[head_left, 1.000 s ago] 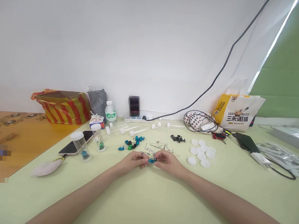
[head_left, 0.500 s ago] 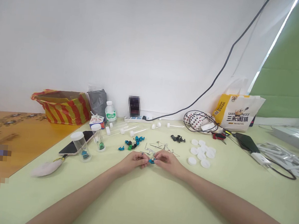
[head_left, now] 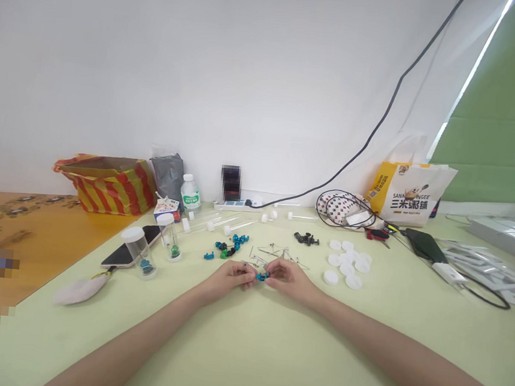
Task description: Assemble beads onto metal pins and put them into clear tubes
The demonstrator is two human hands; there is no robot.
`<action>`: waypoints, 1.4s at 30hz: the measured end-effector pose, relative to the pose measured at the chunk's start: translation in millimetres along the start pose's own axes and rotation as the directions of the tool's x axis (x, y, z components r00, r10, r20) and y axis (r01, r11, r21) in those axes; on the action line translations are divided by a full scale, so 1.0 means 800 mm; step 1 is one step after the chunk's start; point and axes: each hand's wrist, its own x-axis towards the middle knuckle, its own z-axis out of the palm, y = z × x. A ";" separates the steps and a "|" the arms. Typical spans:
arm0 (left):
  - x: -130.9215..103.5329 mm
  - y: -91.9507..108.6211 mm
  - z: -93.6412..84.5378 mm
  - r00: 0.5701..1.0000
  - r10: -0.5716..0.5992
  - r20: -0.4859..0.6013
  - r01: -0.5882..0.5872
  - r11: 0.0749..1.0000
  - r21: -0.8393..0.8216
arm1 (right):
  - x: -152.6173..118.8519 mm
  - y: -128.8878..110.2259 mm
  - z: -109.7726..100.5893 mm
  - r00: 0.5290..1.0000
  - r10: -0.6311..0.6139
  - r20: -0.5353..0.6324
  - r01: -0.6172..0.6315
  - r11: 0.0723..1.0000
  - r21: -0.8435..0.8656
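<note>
Red and yellow stripes are running down a crinkled bag (head_left: 111, 189) that is sitting open on an orange-brown surface (head_left: 49, 247) at the far left. Just right of it the pale green bench (head_left: 235, 347) is beginning, and near its edge a pale pinkish item (head_left: 81, 290) is lying beside a dark phone (head_left: 117, 255). Two clear jars (head_left: 141, 254) with white lids are standing by the phone, the nearer one holding something blue, the other something green. Behind them a grey bag (head_left: 169, 174), a small box (head_left: 167, 210) and a bottle with a green label (head_left: 190, 194) are standing close together. Clear tubes with white caps are lying further right, and in front of them a loose cluster of blue, black and green parts (head_left: 238, 240) is spreading. Near this, the left hand (head_left: 233, 275) is keeping its grip pinched on one side of a small blue piece (head_left: 262, 276). That piece is sitting between the two hands, with the right hand's (head_left: 289, 280) grip pinching its other side. Thin metal pins (head_left: 259, 259) are lying scattered just beyond the fingers. Past the right hand, black parts (head_left: 307, 239) are lying in a small heap, and white round caps (head_left: 346, 267) are grouping nearby. At the right, a yellow and white carrier bag (head_left: 413, 197) is standing upright against the wall.
</note>
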 end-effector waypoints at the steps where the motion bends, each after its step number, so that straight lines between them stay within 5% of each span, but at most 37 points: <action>1: 0.000 0.000 0.000 1.000 -0.001 -0.002 0.001 1.000 0.001 | 0.000 0.000 0.000 1.000 -0.009 0.003 0.009 1.000 -0.002; 42: -0.001 0.002 0.001 1.000 0.003 -0.015 -0.003 1.000 0.003 | 0.000 0.001 0.000 0.999 -0.041 -0.002 0.041 0.999 0.008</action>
